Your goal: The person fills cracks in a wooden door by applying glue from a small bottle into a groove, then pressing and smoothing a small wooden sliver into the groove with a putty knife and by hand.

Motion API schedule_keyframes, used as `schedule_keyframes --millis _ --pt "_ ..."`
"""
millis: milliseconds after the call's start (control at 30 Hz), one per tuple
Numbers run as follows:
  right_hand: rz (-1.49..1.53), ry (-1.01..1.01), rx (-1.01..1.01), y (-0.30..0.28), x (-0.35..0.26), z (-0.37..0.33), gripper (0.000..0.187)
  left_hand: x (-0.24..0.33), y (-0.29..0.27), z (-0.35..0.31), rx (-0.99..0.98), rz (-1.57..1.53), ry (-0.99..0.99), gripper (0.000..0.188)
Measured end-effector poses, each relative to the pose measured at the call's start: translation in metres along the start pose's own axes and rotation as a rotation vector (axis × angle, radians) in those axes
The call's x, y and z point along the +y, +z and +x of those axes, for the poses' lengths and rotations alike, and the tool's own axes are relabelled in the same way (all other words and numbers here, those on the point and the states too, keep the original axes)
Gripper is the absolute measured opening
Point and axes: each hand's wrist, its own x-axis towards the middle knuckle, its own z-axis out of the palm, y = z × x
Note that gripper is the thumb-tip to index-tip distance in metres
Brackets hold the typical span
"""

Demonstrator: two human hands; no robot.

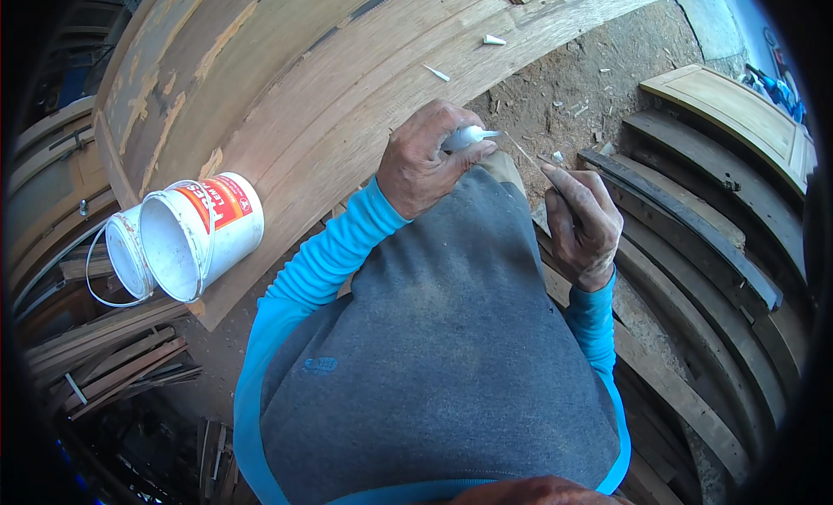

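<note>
Through my remote feed I saw the left hand (423, 158) curled around a small white bottle (467, 139), fingers closed on it, its narrow nozzle pointing right. The right hand (583, 220) pinched a thin pointed tool (521, 149) between thumb and fingers, its tip just beside the nozzle — I couldn't tell whether they touched. The bottle was held above the near edge of a wooden panel (347, 97), where two small white pieces (437, 73) lay. To the left I had two white buckets (239, 240) — side by side.
</note>
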Motion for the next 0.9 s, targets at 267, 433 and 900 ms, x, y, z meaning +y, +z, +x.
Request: schedule_keyframes --millis 267,433,900 --pt "0.064 -0.003 0.07 0.004 0.005 0.002 0.037 0.003 -0.003 0.004 -0.008 -0.004 -0.152 0.027" --pt "0.059 0.032 0.05 0.012 0.008 0.003 0.035 -0.004 -0.001 0.005 0.021 0.022 -0.172 0.028" --pt "0.076 0.117 -0.019 0.019 0.007 0.008 0.034 -0.006 -0.008 0.008 -0.022 0.051 -0.139 0.027"
